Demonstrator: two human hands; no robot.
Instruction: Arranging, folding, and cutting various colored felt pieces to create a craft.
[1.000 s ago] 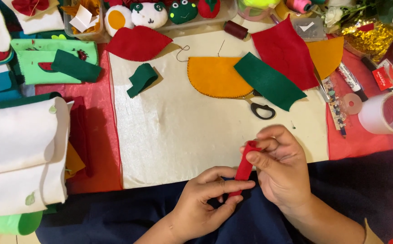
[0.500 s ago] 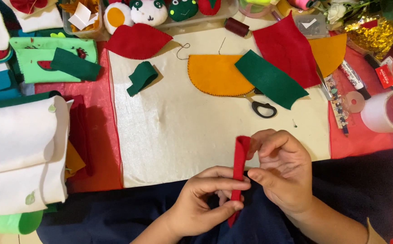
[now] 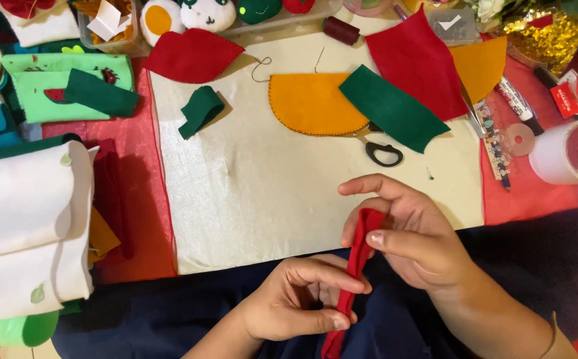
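Note:
A narrow red felt strip (image 3: 355, 266) runs upright between both hands, near the front edge of the cream cloth (image 3: 249, 193). My right hand (image 3: 409, 233) pinches its upper end between thumb and fingers. My left hand (image 3: 295, 299) grips its lower part with thumb pressed on it; the strip's tail hangs below over my dark blue lap.
On the cloth lie an orange stitched half-circle (image 3: 312, 103), green felt pieces (image 3: 392, 110) (image 3: 199, 110), red felt (image 3: 415, 60) (image 3: 192, 56) and black-handled scissors (image 3: 382, 151). A tape roll (image 3: 572, 153) and markers sit right. White folded felt (image 3: 26, 226) is stacked left.
The strip has been drawn out longer and straighter between my hands. My right hand opened its fingers and now holds the strip's top; my left hand slid lower.

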